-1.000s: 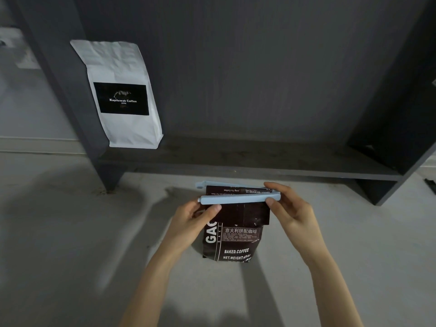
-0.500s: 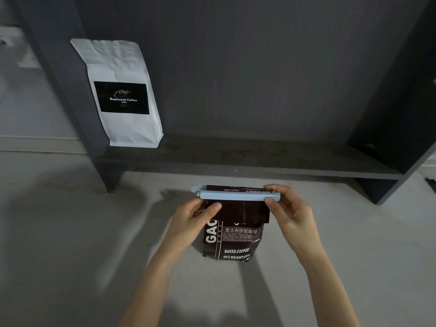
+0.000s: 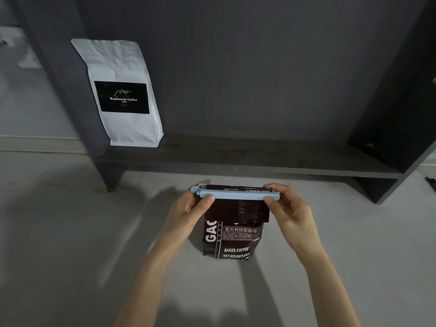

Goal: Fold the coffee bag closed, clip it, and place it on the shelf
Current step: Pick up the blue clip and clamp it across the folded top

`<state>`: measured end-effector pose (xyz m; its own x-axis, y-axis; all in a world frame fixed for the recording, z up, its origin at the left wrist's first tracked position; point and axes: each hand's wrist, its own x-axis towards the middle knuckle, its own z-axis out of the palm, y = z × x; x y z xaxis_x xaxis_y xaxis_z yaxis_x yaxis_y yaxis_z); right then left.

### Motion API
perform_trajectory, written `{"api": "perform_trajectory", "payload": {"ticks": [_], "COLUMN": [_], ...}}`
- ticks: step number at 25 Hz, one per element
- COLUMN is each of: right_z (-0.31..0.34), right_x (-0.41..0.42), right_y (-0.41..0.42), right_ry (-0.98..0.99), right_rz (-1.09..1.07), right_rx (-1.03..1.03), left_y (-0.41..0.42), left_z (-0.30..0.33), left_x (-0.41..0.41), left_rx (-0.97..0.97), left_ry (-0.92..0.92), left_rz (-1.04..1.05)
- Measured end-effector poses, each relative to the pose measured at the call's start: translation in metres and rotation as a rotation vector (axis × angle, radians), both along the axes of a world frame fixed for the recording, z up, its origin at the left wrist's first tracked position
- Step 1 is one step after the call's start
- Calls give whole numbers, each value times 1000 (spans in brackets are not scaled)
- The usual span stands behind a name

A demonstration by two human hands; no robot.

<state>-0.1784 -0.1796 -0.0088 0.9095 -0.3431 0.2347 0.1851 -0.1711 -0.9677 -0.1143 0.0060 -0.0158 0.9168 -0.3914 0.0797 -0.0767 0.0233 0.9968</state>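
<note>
A dark brown coffee bag (image 3: 232, 241) with white lettering stands on the pale floor in front of the shelf. Its top is folded down toward me. A long light-blue clip (image 3: 238, 194) lies across the fold, its two bars nearly together. My left hand (image 3: 191, 206) pinches the clip's left end, thumb in front. My right hand (image 3: 286, 206) pinches the right end the same way. The dark grey shelf board (image 3: 259, 159) runs just beyond the bag.
A white coffee bag (image 3: 122, 95) with a black label stands at the shelf's left end, against the left upright (image 3: 70, 95). The shelf's right side panel (image 3: 401, 114) closes the far right. Pale floor (image 3: 70, 232) spreads all around.
The clip's two bars, spread apart at the left end a second ago, have come together over the bag's fold. Both hands have stayed at the clip's ends.
</note>
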Motion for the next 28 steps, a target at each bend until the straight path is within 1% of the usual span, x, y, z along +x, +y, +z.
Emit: {"api": "perform_trajectory", "payload": {"ticks": [3, 7, 21, 28], "right_z": [0, 1, 4, 4], "right_x": [-1, -3, -7, -7], "right_y": [0, -1, 0, 0], "right_ry": [0, -2, 2, -8], "right_rz": [2, 2, 1, -11], "right_rx": [3, 6, 41, 22], "left_y": [0, -3, -5, -8], "left_z": [2, 5, 3, 0], "left_x": [1, -2, -3, -4], "left_rx": [-33, -12, -43, -38], "left_ry": [5, -10, 9, 2], "left_rz": [39, 33, 33, 85]}}
